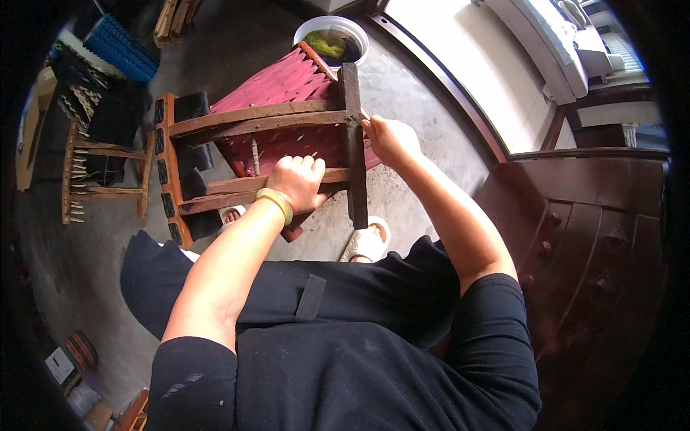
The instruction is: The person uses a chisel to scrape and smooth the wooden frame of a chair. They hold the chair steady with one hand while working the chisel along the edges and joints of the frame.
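In front of me a brown wooden stool frame [266, 121] lies on its side, with long rails running into a dark crossbar [353, 161]. Pink-red woven material [277, 82] stretches across the frame, its edge drawn into points along a wooden bar. My left hand [295, 181], with a pale yellow bangle [277, 204] at its wrist, is closed over the lower rail. Just right of the dark crossbar, my right hand [392, 141] is closed in a pinch. A thin pale piece shows by its fingertips, too small to name. Black straps [194, 156] wrap the orange-brown end bar [171, 172].
A white bucket [359, 32] with dark water and something green stands beyond the frame. Another wooden stool frame [111, 147] with light cords is at the left, near a blue ribbed roll [122, 49]. Dark wooden furniture [589, 251] is on my right, below a doorway sill [445, 93].
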Demonstrator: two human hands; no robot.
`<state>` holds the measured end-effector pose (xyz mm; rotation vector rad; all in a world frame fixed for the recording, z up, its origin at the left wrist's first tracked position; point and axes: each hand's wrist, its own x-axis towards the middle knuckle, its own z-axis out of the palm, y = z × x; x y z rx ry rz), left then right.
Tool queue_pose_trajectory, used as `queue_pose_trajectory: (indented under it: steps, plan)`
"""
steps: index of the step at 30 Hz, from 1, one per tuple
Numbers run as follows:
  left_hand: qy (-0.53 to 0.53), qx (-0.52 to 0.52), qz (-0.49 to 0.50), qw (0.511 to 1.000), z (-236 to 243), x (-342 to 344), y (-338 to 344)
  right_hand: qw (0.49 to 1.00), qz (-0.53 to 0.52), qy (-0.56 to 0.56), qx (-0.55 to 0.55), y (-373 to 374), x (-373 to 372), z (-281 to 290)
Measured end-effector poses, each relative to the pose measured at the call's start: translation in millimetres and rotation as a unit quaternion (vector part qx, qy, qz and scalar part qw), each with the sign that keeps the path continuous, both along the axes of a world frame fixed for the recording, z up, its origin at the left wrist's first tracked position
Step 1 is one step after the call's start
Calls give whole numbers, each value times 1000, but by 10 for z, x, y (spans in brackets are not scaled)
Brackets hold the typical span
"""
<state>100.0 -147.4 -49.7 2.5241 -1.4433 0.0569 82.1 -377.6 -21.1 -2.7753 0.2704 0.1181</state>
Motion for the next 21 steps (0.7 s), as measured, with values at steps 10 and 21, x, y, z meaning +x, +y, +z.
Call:
queue_pose_trajectory:
  steps: [10,21]
  plan:
    - [2,-6,-5,1000,-10,2,0,998,47,-40,-23,-126,170,-56]
    - [9,-6,-3,1000,4,-1,3,997,82,-2,-1,-85,170,71]
